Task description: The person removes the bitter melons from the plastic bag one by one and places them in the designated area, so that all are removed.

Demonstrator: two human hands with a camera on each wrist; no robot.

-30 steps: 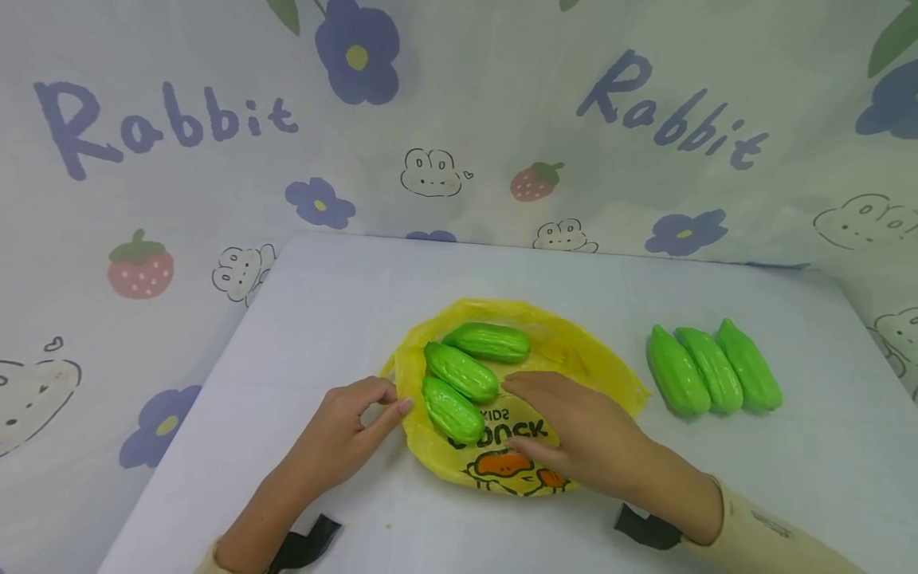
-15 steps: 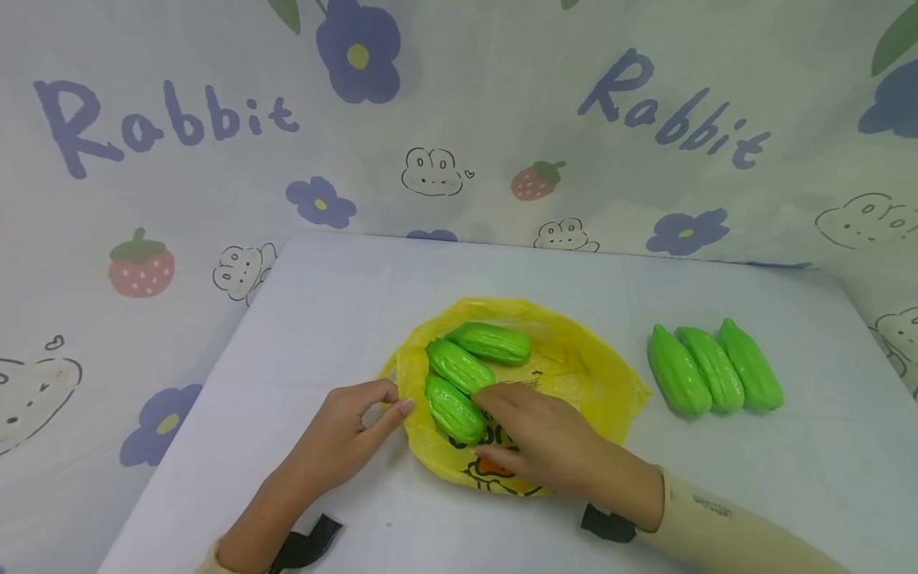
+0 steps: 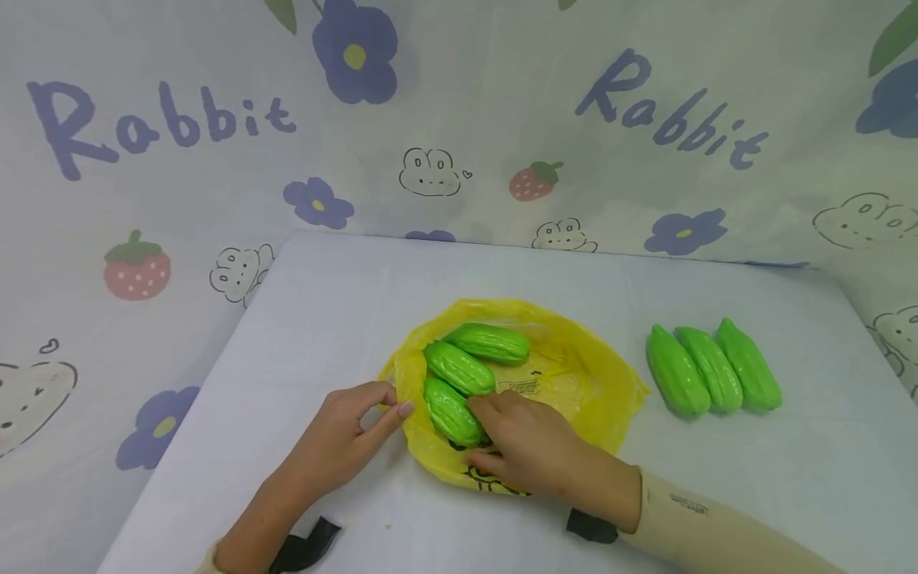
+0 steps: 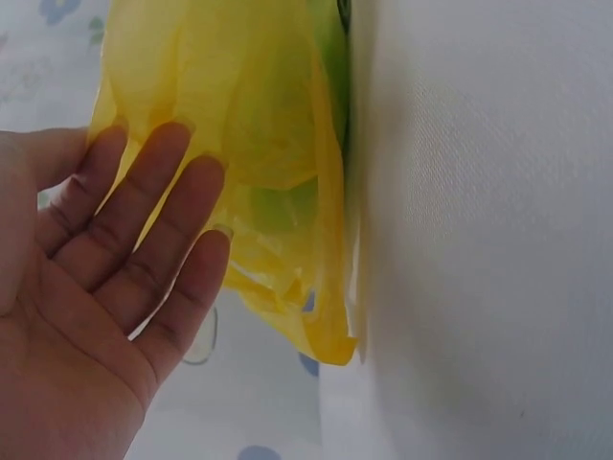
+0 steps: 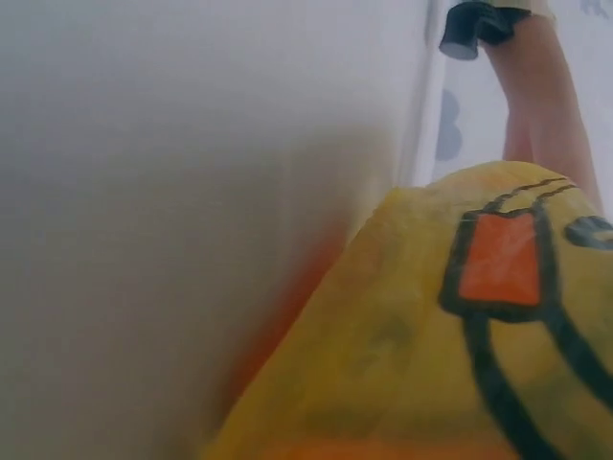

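Observation:
A yellow plastic bag [image 3: 610,391] with a duck print lies spread on the white table, its mouth toward the head camera. Three glossy green ridged gourds rest inside: a far one [image 3: 491,343], a middle one [image 3: 460,368] and the nearest one [image 3: 446,410]. My left hand [image 3: 358,430] pinches the bag's left rim between thumb and index finger; in the left wrist view its other fingers [image 4: 158,163] stretch along the bag's outside. Inside the bag, my right hand [image 3: 534,442] grips the nearest gourd's right end, fingers bent over it; its fingertips are partly hidden.
Three more green gourds [image 3: 710,369] lie side by side on the table [image 3: 717,478], right of the bag. A printed rabbit-pattern cloth [image 3: 473,104] stands as a backdrop behind the table. Dark straps [image 3: 311,542] show at both wrists.
My right hand has moved left and down, from beside the gourds onto the nearest one. My left hand stays at the bag's rim.

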